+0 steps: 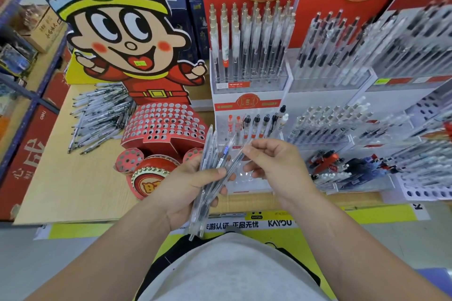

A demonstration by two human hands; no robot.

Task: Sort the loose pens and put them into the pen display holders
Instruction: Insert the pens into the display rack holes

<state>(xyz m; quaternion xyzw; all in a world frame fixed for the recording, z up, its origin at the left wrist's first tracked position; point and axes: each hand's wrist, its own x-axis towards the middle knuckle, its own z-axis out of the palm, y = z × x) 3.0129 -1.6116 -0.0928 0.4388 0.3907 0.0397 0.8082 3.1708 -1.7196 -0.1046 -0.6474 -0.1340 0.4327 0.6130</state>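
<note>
Fanned pens (208,154) are gripped in the left hand (190,188), one pen (235,163) pinched by the right hand (276,164); neighbours could be dragged out and dropped.

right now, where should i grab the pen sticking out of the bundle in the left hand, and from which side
Take the pen by its upper end, coming from the right. That end fans out clear of the bundle, while its lower barrel is pinned by the thumb of the left hand. The right hand pinches it there.
</note>
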